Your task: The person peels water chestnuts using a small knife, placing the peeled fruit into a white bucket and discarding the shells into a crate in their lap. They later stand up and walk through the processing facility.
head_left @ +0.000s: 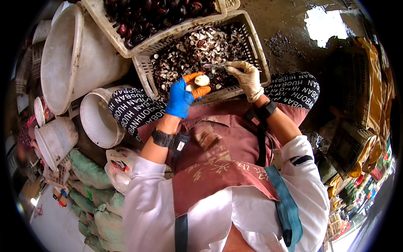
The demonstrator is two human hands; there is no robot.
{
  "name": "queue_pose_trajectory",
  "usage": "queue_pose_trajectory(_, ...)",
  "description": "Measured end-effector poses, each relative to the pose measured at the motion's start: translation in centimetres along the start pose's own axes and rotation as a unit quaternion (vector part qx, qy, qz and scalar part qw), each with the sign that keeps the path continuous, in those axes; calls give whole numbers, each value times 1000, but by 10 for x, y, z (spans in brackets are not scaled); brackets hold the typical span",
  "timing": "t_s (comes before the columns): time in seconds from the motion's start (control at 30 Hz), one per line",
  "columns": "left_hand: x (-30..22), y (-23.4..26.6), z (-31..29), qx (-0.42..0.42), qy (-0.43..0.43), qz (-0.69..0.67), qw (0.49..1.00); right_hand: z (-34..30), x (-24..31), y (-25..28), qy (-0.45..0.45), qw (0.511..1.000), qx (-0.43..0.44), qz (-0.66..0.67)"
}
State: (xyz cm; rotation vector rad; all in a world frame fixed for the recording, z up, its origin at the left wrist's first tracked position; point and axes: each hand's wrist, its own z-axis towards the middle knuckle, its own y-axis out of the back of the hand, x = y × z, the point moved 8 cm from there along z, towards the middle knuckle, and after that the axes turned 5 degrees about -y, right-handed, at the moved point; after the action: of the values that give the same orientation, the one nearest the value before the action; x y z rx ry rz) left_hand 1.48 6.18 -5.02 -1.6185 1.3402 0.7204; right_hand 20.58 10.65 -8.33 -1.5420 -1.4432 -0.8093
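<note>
My left hand [183, 95], in a blue glove with orange finger covers, is closed around a pale peeled water chestnut [202, 80]. A second pale piece [190, 87] shows beside it, partly hidden by the fingers. In a whitish glove, my right hand [247, 79] grips a small knife [215, 66]; its thin metal blade points left, just above the water chestnut and apart from it. Both hands are over the near part of a slatted plastic crate [257, 53], which holds many white and dark brown peelings [201, 44].
Beyond it, another crate [126, 51] holds dark, unpeeled water chestnuts [153, 17]. At left stand a large white tub [94, 54], a white bucket [100, 119] and a tipped bucket [58, 140]. Green sacks [90, 170] lie lower left; a dark crate [348, 147] is at right. The floor [285, 25] looks wet.
</note>
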Motion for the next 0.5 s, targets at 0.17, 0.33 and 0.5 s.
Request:
queue_pose_trajectory(0.17, -4, -5, 0, 37, -42, 8, 998, -19, 15, -39, 24, 997, 60, -29)
queue_pose_trajectory(0.33, -7, -5, -4, 12, -15, -23, 1000, 21, -21, 25, -16, 998, -30, -55)
queue_pose_trajectory(0.5, 3, -6, -6, 12, 101, -223, 969, 18, -8, 16, -21, 999, -37, -14)
